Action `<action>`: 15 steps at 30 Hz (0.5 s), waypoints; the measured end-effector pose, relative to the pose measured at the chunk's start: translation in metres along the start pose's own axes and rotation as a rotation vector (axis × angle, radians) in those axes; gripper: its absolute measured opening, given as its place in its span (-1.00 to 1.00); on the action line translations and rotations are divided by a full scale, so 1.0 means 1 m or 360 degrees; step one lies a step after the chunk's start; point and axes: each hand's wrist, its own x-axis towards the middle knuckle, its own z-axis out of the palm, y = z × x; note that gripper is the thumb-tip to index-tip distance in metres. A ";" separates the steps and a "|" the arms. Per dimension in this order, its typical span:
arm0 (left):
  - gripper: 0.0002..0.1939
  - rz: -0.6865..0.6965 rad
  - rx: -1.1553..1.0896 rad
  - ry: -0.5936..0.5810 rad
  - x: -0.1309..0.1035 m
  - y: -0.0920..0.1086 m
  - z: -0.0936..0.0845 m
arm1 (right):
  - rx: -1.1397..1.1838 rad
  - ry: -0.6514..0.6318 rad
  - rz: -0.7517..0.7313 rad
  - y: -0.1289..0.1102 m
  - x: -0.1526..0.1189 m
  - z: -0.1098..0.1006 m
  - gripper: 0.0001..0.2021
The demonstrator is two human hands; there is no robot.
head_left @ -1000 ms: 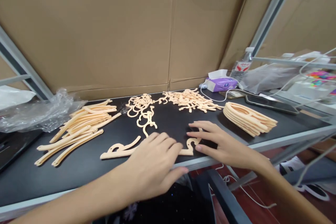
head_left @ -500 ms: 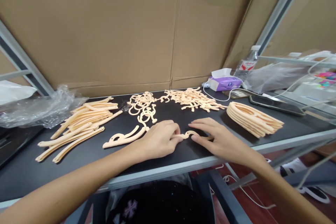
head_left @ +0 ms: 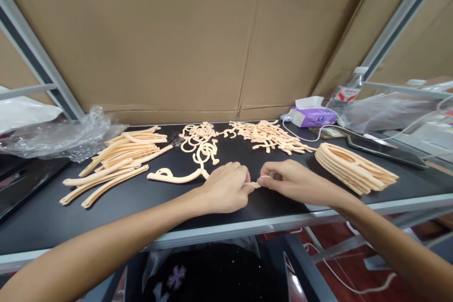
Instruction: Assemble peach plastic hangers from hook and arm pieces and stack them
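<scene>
A beige plastic clothes hanger (head_left: 177,179) in jointed pieces lies near the front of the black table. Its left arm has a small loop near the end, and a thin neck rises toward a hook (head_left: 208,152). My left hand (head_left: 228,188) is closed over the hanger's middle, hiding much of it. My right hand (head_left: 288,179) pinches the hanger's right end between thumb and fingers. Only a short curved bit shows between the two hands; the joint itself is too small to make out.
Long beige hanger arms (head_left: 122,160) are heaped at left, beside crumpled clear plastic (head_left: 83,134). Behind lie a pile of hooks (head_left: 198,136) and a heap of short bars (head_left: 274,136). Nested curved arms (head_left: 354,167) stand at right, near purple tissues (head_left: 314,116) and a phone (head_left: 387,151).
My right hand has gone from spread fingers around the hanger's right end to a closed pinch on it. A short strip beside the left arm no longer shows. The view has shifted slightly.
</scene>
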 end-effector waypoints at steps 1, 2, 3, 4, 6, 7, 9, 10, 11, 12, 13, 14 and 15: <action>-0.78 -0.0002 0.0000 -0.0001 0.001 -0.001 0.000 | 0.0067 -0.0095 0.0012 -0.001 0.004 -0.003 -0.77; -0.79 -0.0005 0.0001 0.0003 0.002 -0.002 0.001 | 0.0144 -0.0189 0.0040 -0.001 0.007 -0.006 -0.77; -0.79 -0.0010 0.0004 0.0009 0.002 -0.003 0.002 | 0.0214 -0.0270 0.0073 -0.001 0.011 -0.007 -0.76; -0.79 -0.0016 0.0005 0.0014 0.003 -0.004 0.003 | 0.0268 -0.0330 0.0100 0.000 0.013 -0.008 -0.76; -0.79 -0.0020 -0.0004 0.0004 0.003 -0.005 0.003 | 0.0309 -0.0370 0.0100 0.001 0.016 -0.009 -0.75; -0.79 -0.0013 -0.0009 -0.0003 0.002 -0.005 0.003 | 0.0306 -0.0358 0.0073 0.002 0.015 -0.009 -0.74; -0.79 0.0029 0.0019 0.0005 0.001 -0.004 0.003 | 0.0275 -0.0305 0.0017 0.002 0.012 -0.007 -0.75; -0.79 0.0062 0.0058 0.0023 -0.001 -0.002 0.002 | 0.0228 -0.0263 -0.0003 0.002 0.009 -0.006 -0.75; -0.79 0.0098 0.0109 0.0050 -0.002 -0.001 0.002 | 0.0148 -0.0211 -0.0014 0.001 0.006 -0.006 -0.76; -0.79 0.0135 0.0171 0.0079 -0.004 0.001 0.001 | 0.0034 -0.0151 -0.0015 -0.001 0.002 -0.005 -0.76; -0.80 0.0170 0.0244 0.0107 -0.005 0.004 0.001 | -0.0106 -0.0087 -0.0010 -0.002 -0.001 -0.003 -0.77; -0.81 0.0203 0.0320 0.0128 -0.007 0.005 0.000 | -0.0256 -0.0032 -0.0003 -0.004 -0.003 -0.002 -0.77; -0.82 0.0227 0.0388 0.0145 -0.008 0.007 0.000 | -0.0394 0.0007 0.0005 -0.006 -0.005 -0.001 -0.78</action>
